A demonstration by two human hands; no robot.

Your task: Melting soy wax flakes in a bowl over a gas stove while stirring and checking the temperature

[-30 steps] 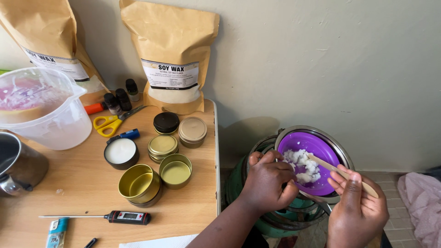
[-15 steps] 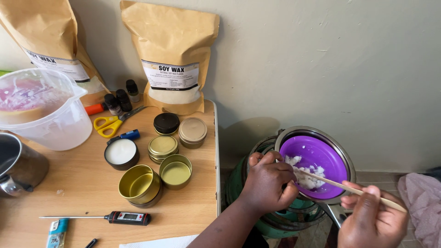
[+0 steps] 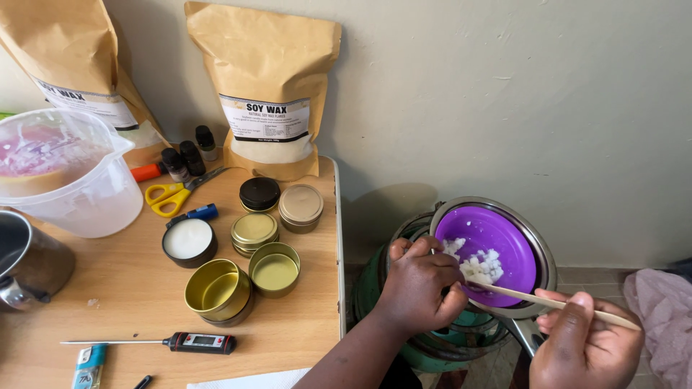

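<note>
— While the left hand (image 3: 420, 284) curls tight round the near rim of the purple bowl (image 3: 497, 241), where does the stick (image 3: 555, 304) lie?

— Nearly level, long axis running from lower right up to the left. Its tip points into the white wax lumps (image 3: 479, 265) in the bowl; its far end juts past the right hand (image 3: 587, 346), whose fingers pinch the shaft.

— And the bowl?

— Nested in a steel pan (image 3: 544, 248) atop a green stove (image 3: 375, 277), off the table's right edge.

— The surroundings?

— Wooden table (image 3: 130, 288) with gold tins (image 3: 218, 288), scissors (image 3: 173, 193), a thermometer (image 3: 173, 341), a plastic jug (image 3: 68, 173), two brown bags (image 3: 267, 79) against a pale wall (image 3: 504, 94); tiled floor, pink cloth (image 3: 659, 317).
</note>
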